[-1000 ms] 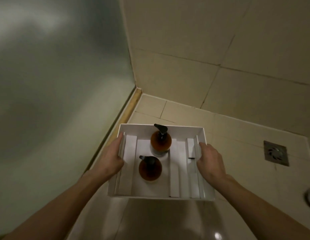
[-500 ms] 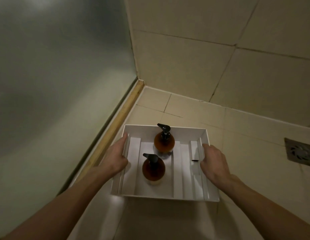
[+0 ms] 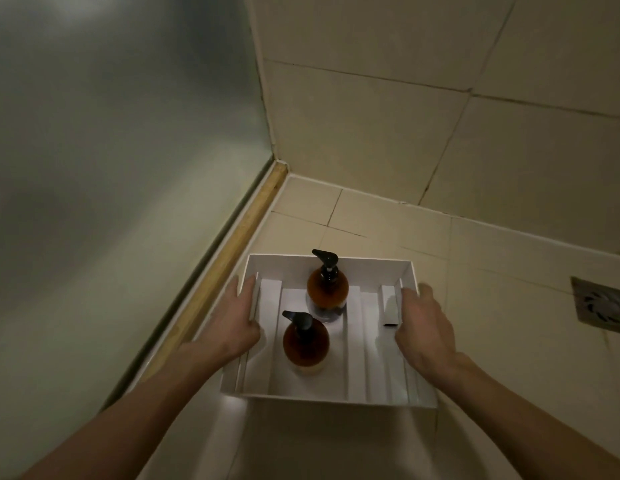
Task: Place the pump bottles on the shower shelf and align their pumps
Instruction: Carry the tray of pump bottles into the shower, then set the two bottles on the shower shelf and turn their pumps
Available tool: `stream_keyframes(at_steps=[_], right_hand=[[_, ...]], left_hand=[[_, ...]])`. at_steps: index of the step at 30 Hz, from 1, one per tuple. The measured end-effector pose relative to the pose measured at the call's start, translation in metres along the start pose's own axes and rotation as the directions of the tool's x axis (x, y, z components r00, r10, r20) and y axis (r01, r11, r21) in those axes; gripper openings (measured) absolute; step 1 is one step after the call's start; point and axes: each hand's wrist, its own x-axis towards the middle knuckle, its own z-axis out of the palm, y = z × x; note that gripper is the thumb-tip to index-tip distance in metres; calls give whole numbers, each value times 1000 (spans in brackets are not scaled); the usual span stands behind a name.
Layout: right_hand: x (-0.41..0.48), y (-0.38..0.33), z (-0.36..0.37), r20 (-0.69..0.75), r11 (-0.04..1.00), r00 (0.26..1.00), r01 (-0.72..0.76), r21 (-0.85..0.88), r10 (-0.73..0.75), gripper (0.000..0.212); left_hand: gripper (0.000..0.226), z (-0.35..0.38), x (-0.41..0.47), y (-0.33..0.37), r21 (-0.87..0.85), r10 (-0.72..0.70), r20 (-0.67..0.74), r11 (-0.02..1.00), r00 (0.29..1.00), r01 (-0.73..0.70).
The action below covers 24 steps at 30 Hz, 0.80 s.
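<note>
White box [image 3: 371, 271], floor drain [image 3: 601, 304] (right), frosted glass [image 3: 111, 150]

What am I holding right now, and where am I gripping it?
The white box, by its two side walls: left hand on the left wall, right hand on the right.

Both hands hold a white box [image 3: 371, 268] by its side walls, the left hand [image 3: 237, 320] on the left wall and the right hand [image 3: 424, 323] on the right. Two amber pump bottles stand upright between white dividers, the far bottle [image 3: 327, 292] just behind the near bottle [image 3: 306, 342], both black nozzles pointing left. Beyond lie the tiled floor [image 3: 371, 220], a frosted glass panel [image 3: 111, 168] at left and a drain [image 3: 601, 304] at right
</note>
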Motion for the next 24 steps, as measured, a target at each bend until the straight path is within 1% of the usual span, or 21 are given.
stream_keyframes(at_steps=[1,2,3,4,5,7,9,11,12,15,16,19,22,24], right_hand=[[1,-4,-1,-48,998,998,29,-53,-31,48],[3,-10,-4,-86,994,993,70,-90,-78,53],[5,-17,-7,-106,989,986,122,-80,-130,56],[8,-24,-11,-103,984,978,179,-29,-181,57],[12,-31,-15,-88,970,969,236,52,-231,58],[21,-49,-22,-37,917,944,328,226,-329,64],[28,-65,-27,-20,867,923,369,336,-385,71],[33,-78,-30,-30,856,921,372,358,-388,72],[35,-84,-30,-29,861,922,371,348,-385,70],[40,-93,-26,-11,875,929,353,332,-371,58],[41,-95,-24,-5,877,935,335,344,-355,55],[44,-95,-15,26,872,954,261,414,-298,54],[47,-91,-6,29,837,974,176,519,-223,56],[50,-87,-2,45,827,978,148,542,-204,54]], left_hand=[[83,0,-3,0,103,25,-55,995,998,-20],[80,0,-8,0,165,74,-133,985,988,-51],[74,1,-12,3,167,126,-204,982,971,-92],[69,2,-17,6,120,163,-245,983,956,-136],[64,3,-22,9,46,180,-250,984,951,-174],[65,8,-30,14,-87,161,-153,981,975,-176],[82,17,-34,16,-185,107,3,977,994,-105],[98,28,-35,19,-229,69,116,973,991,-41],[98,32,-35,21,-247,65,136,968,989,-30],[72,41,-36,29,-288,59,136,957,989,-17],[66,43,-36,30,-296,54,133,955,990,-12],[63,49,-35,32,-304,50,142,953,989,-5],[65,51,-32,34,-295,62,166,955,984,-11],[61,52,-30,35,-284,64,167,959,984,-14]])
